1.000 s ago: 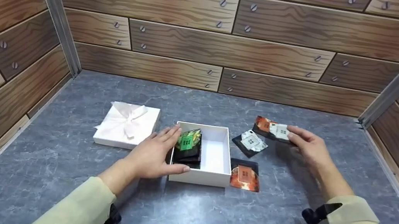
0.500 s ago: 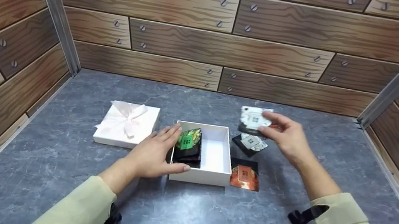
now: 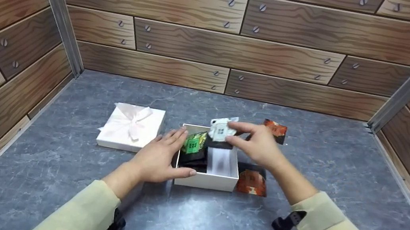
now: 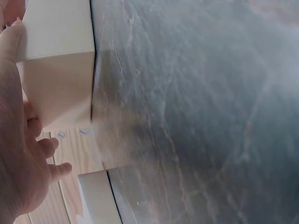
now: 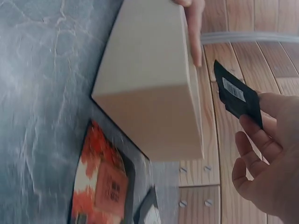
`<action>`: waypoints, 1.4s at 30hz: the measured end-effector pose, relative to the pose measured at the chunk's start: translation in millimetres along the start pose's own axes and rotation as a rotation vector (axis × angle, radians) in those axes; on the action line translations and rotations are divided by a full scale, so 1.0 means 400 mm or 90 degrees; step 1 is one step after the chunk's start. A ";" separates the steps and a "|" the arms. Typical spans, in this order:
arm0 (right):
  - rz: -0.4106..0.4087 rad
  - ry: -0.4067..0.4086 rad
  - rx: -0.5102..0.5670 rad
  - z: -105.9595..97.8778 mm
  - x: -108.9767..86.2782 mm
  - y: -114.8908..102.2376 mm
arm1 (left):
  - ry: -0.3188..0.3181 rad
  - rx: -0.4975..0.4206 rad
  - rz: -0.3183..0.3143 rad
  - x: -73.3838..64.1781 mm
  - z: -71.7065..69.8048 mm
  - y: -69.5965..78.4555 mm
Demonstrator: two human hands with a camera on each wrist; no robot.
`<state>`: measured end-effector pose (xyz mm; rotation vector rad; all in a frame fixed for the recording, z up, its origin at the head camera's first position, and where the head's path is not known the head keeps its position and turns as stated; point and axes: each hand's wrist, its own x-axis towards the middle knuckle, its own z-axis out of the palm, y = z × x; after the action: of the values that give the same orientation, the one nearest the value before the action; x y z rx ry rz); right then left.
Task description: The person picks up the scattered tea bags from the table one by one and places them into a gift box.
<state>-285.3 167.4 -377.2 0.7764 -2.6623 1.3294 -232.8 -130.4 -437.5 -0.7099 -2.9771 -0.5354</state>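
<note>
My right hand (image 3: 259,142) pinches a flat black-and-white sachet (image 3: 222,130) between thumb and fingers, over the back of the open white box (image 3: 205,181). In the right wrist view the sachet's black back (image 5: 236,93) shows a white barcode label. Fingers fairly straight, my left hand (image 3: 159,156) rests along the box's left wall, with the thumb over the front rim. Inside the box, the left side holds a stack of dark sachets, a green one (image 3: 193,145) on top; the right side shows the white bottom.
A white lid (image 3: 109,137) with a ribbon bow lies left of the box. An orange-and-black sachet (image 3: 251,181) lies against the box's right side, another orange one (image 3: 277,131) farther back. A white-and-black sachet (image 5: 152,212) lies beside them, hidden by my right hand in the head view.
My right hand has lifted the white sachet off the orange one at the back right and carried it left to over the box. My left hand has stayed in place.
</note>
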 end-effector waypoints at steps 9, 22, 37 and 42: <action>-0.010 -0.050 -0.049 0.069 0.013 -0.014 | 0.003 -0.003 -0.002 -0.002 -0.001 0.002; -0.044 -0.095 -0.110 0.119 0.043 -0.008 | 0.007 -0.003 0.009 -0.004 -0.004 0.005; -0.051 -0.116 -0.214 0.148 0.063 -0.005 | 0.017 0.003 0.011 -0.003 -0.003 0.000; -0.077 -0.106 -0.239 0.164 0.063 -0.009 | 0.024 0.004 0.022 -0.004 -0.002 0.002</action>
<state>-295.0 105.1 -408.6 1.0093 -2.8105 0.7335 -231.2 -130.7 -436.7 -0.7400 -2.9247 -0.5317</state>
